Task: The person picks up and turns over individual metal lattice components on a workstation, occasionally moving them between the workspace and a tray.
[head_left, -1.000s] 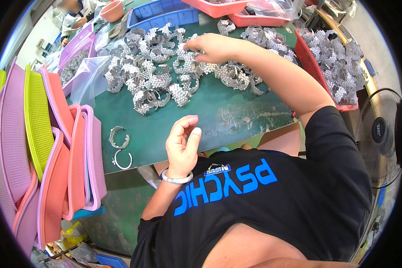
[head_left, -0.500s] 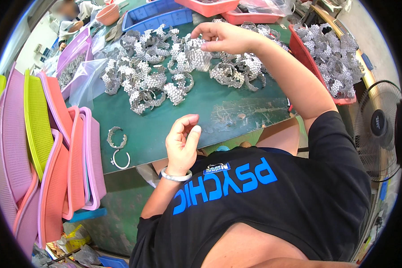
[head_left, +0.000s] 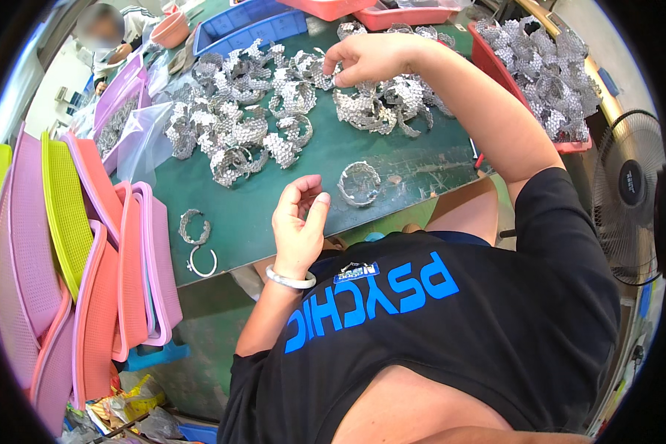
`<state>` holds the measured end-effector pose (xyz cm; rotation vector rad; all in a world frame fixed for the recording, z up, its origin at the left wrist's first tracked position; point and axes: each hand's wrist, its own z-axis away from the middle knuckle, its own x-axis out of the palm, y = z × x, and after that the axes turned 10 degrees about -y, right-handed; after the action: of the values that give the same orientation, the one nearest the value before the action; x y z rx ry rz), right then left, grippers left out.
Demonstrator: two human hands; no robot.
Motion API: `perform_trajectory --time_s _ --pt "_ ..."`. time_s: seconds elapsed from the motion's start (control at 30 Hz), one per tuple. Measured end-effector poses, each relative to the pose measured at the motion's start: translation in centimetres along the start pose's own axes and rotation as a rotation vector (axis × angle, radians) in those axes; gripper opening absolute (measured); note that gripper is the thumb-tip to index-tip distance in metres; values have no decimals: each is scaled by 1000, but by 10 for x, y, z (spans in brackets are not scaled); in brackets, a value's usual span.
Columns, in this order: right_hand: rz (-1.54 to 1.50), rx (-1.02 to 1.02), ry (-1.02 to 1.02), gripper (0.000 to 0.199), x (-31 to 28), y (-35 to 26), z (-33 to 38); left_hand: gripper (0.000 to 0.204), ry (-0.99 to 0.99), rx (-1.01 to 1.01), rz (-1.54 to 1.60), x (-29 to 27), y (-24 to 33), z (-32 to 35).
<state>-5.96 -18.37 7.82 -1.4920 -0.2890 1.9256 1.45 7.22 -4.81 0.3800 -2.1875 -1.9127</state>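
My left hand (head_left: 299,226) hovers over the table's near edge, half curled, thumb and fingers apart, with nothing in it. On the green table just to its right lies a silver, scaly cuff-like ring (head_left: 360,183). My right hand (head_left: 374,58) reaches over the far side, its fingers bent and the thumb apart from them. Below and beside its fingertips spreads a heap of similar silver scaly pieces (head_left: 233,126), with another cluster (head_left: 381,111) under the palm. Whether the fingertips touch a piece is hard to see; none is visibly gripped.
A small scaly ring (head_left: 194,227) and a plain white ring (head_left: 202,261) lie at the table's left. Stacked plastic baskets (head_left: 96,296) lean there. A red tray of silver pieces (head_left: 488,70) and a fan (head_left: 630,185) stand right. Behind are a blue bin (head_left: 251,29) and a person (head_left: 111,44).
A silver scaly ring, blurred beneath my right hand before, is gone from there; one now lies on the table near my left hand. Both hands have shifted only slightly.
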Motion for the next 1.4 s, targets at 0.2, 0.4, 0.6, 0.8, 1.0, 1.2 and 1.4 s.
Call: perform_trajectory --time_s 0.2,0.4,0.6,0.8,1.0,1.2,1.4 --pt "-381 -144 68 39 16 11 24 58 -178 304 -876 15 6 -6" --pt "-835 -393 112 43 50 24 44 55 -171 339 -835 21 7 -16" --pt "-1090 -593 44 42 79 19 59 36 -86 110 150 25 31 -38" --pt "-1272 -582 114 40 98 33 59 20 -293 -82 440 30 42 -42" --pt "-1429 -561 99 36 113 37 60 7 -205 -61 524 51 40 -41" --pt "-1541 -589 174 29 124 39 57 3 -129 -27 496 61 34 -41" --pt "-1555 -624 146 30 129 41 56 3 -97 -24 520 63 32 -44"
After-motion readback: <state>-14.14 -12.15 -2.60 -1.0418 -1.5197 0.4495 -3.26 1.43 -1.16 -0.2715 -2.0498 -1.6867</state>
